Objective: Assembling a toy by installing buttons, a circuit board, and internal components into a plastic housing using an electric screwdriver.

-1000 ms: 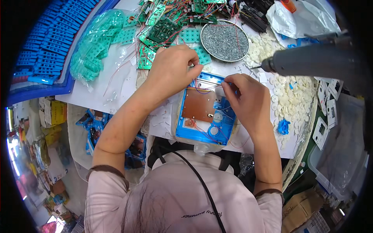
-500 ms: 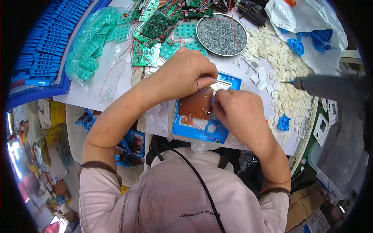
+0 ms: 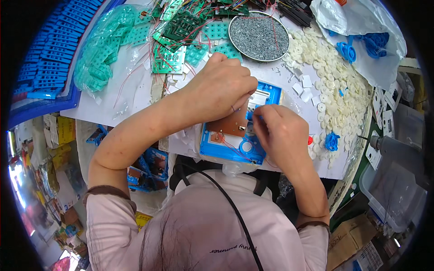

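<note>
One heap of discs (image 3: 334, 81) spreads to the right hand's right. Under both hands lies the blue case (image 3: 217, 150); beyond them, screws (image 3: 259, 36). The left hand (image 3: 226, 88) is curled, the right hand (image 3: 282, 133) half-curled; whether either grips anything, I cannot tell. Partly beneath the left is the brown board (image 3: 226, 126).

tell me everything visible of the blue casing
The blue casing is a shallow, rectangular shell, apparently plastic, lying open, slightly turned, by the edge of the table. Its near side has a blue ring. A brown board and red wires lie over it. The left hand and right hand partly hide it; contact is unclear.
</note>
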The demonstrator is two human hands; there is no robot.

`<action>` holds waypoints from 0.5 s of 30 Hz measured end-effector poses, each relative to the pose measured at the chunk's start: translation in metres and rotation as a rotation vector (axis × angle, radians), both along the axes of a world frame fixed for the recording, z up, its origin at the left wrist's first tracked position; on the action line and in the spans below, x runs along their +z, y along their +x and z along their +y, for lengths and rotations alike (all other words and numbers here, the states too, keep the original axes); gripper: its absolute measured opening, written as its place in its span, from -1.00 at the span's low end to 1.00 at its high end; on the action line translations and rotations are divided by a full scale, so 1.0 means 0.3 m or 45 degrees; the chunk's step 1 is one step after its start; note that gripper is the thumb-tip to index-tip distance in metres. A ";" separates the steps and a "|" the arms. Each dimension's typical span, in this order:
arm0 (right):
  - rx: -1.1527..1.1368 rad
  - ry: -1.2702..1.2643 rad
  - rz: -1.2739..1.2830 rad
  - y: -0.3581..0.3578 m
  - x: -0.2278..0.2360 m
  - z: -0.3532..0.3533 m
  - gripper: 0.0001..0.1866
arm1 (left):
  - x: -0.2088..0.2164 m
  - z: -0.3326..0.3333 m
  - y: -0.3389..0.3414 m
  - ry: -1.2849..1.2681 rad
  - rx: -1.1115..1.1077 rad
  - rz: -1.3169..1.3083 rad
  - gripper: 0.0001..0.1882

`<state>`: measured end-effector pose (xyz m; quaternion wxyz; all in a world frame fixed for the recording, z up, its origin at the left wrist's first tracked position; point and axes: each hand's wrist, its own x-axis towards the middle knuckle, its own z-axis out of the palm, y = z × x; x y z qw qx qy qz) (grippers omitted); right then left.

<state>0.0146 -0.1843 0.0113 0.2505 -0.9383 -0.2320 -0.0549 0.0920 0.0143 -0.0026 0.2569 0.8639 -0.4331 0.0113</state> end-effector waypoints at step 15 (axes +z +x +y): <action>-0.041 0.166 0.036 -0.043 -0.024 -0.008 -0.91 | 0.051 -0.069 0.029 0.332 -0.292 -0.226 -0.95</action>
